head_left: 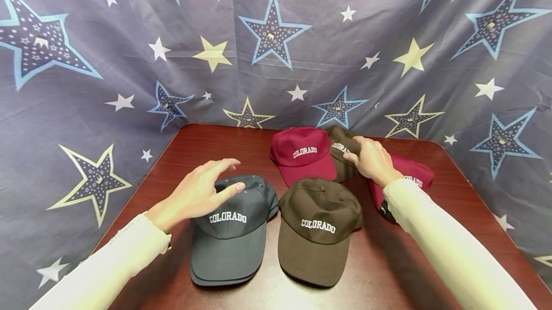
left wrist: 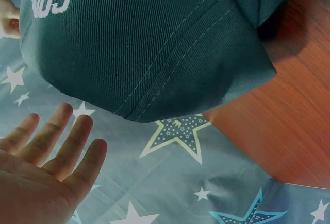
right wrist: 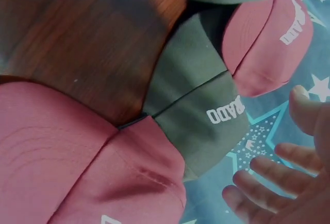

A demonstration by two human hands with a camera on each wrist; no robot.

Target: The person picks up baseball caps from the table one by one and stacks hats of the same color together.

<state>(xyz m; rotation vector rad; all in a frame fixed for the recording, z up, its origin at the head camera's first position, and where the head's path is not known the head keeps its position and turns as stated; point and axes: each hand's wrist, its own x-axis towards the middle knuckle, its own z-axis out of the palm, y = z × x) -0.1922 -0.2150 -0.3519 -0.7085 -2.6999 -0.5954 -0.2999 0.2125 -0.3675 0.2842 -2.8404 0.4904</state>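
My left hand (head_left: 196,192) hovers over the crown of a dark blue-grey cap (head_left: 228,257) lettered COLORADO, fingers spread and loosely bent. In the left wrist view the same hand (left wrist: 51,177) stays apart from the ribbed cap crown (left wrist: 129,44). At the back, my right hand (head_left: 374,159) reaches beside a brown cap (head_left: 342,172), partly covering it. The right wrist view shows that hand (right wrist: 283,188) with fingers extended, holding nothing, near the brown cap (right wrist: 201,116). Another brown cap (head_left: 319,214) sits front centre, brim forward.
A red cap (head_left: 302,149) stands behind the front pair, overlapping the rear brown cap. Another red cap (head_left: 420,172) lies at right, partly behind my right forearm. A star-printed cloth (head_left: 258,94) hangs around the reddish wooden table (head_left: 224,142). A second edge shows under the blue-grey brim.
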